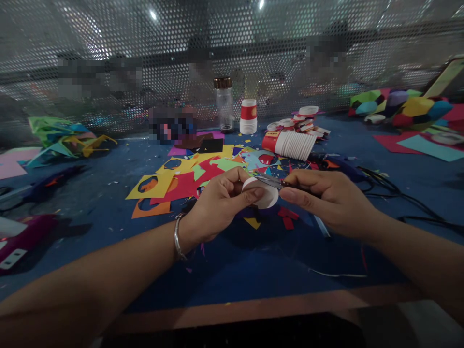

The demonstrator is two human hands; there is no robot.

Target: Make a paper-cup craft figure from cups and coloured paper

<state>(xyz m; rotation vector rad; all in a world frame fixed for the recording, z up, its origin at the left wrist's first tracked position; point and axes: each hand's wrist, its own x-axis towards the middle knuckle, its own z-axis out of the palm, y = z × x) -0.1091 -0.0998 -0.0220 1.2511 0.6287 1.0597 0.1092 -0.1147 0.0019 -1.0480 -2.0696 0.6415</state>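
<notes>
My left hand [226, 200], with a silver bangle on its wrist, pinches a round white paper cup piece [268, 197] between thumb and fingers. It looks like a cup base with a low rim. My right hand [322, 195] is closed around a small pair of scissors [271, 181], whose handles are mostly hidden by the fingers. The metal blades point left and lie at the upper rim of the white piece. Under the hands are red paper scraps [288, 216] and a yellow scrap [253, 223].
Coloured paper sheets with round holes [174, 188] spread left of centre. Behind stand a glass bottle [224, 106] and upright paper cups [248, 118]; a cup stack [292, 145] lies sideways. Black cables [402, 193] run right. A perforated metal screen [232, 48] closes the back.
</notes>
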